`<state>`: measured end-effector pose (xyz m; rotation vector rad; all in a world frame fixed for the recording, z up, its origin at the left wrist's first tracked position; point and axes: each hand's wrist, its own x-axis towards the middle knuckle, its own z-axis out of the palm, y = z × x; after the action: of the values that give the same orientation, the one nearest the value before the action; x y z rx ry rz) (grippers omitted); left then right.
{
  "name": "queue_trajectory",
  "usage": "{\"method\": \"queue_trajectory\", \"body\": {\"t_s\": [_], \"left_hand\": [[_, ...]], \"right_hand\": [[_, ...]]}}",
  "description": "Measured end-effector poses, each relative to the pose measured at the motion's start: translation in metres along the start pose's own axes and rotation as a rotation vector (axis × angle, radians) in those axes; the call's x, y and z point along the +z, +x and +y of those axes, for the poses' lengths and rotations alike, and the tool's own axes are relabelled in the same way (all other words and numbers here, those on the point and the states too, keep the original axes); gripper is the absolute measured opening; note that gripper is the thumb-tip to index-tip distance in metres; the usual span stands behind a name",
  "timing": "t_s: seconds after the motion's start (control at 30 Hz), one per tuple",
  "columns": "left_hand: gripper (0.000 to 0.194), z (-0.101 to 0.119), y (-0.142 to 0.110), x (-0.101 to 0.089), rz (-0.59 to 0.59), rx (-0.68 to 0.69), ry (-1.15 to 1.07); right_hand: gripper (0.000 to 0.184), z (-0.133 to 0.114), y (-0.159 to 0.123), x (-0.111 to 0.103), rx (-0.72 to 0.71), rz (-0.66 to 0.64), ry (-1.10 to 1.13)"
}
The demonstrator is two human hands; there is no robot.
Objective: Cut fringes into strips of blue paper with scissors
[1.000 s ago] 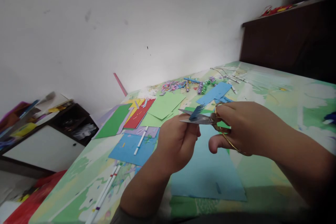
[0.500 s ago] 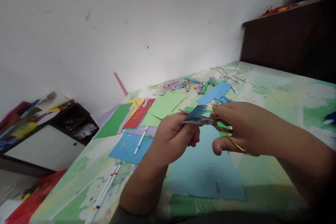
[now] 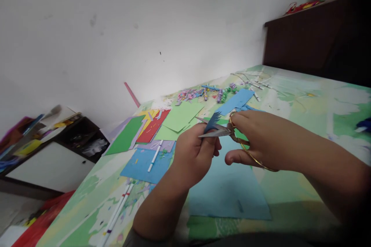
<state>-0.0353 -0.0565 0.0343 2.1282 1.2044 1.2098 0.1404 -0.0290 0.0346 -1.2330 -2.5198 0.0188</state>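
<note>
Pale blue paper makes the big sheet, which lies flat on the patterned surface. Above its far left part, the left hand is closed, and it pinches a dark blue strip with a fringed edge between the thumb and the fingers. The right hand, above the right side of the big sheet, is half curled around the gold handles of the scissors; its thumb stands apart. The blades are a little spread, and the strip shows between them; whether they touch it, I cannot tell. To the left of the big sheet lies a blue paper with a white stick on it. Beyond the big sheet are light green papers, paper curls and a blue piece.
</note>
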Motion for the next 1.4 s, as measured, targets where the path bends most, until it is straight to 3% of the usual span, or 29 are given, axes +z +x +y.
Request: {"method": "queue_trajectory", "body": {"t_s": [0.4, 0.93, 1.1, 1.27, 1.4], "left_hand": [[0.016, 0.002, 0.0, 0.007, 0.025, -0.153, -0.113], [0.016, 0.004, -0.003, 0.009, 0.089, -0.11, -0.047], [0.018, 0.007, -0.004, 0.003, 0.031, -0.11, -0.089], [0.019, 0.01, -0.002, -0.004, -0.058, -0.192, -0.225], [0.017, 0.011, 0.001, -0.004, -0.054, -0.269, -0.377]], "right_hand": [[0.055, 0.0, 0.003, 0.002, 0.041, 0.044, -0.055], [0.061, -0.002, 0.001, -0.002, 0.041, 0.013, -0.091], [0.064, -0.003, 0.001, -0.003, 0.027, 0.019, -0.139], [0.067, 0.0, 0.0, -0.003, 0.029, 0.026, -0.132], [0.065, 0.001, -0.001, -0.002, 0.027, 0.052, -0.149]]}}
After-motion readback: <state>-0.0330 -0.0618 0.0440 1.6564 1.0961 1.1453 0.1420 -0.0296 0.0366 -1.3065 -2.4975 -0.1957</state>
